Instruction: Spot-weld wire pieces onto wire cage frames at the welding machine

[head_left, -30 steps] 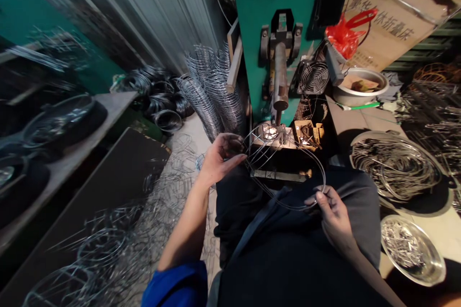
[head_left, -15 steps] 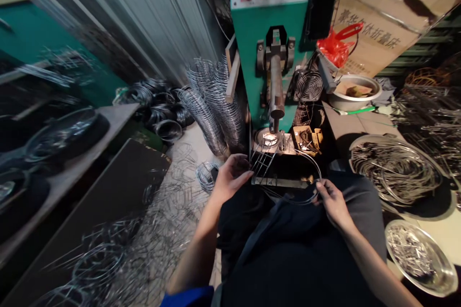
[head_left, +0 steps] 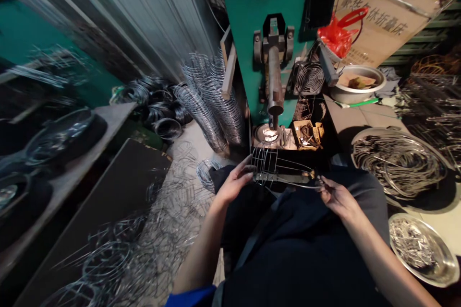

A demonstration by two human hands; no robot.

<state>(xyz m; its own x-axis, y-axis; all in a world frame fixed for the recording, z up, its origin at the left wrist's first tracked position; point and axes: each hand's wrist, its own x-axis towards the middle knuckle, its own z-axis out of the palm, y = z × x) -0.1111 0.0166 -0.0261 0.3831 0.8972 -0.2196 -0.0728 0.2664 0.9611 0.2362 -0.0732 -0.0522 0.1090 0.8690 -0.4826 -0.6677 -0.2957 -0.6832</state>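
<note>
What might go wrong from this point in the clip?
The right hand grips the wire frame bare, so a wire end might prick it.

The frame is near the green machine's metal rod and might knock against it in the picture's tight space.

Loose wire pieces on the floor might snag a foot.

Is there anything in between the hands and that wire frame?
No, nothing that I can see. The right hand pinches one end of the wire frame, and the left hand has its fingers right at the grid end, though its grip is hard to make out.
</note>
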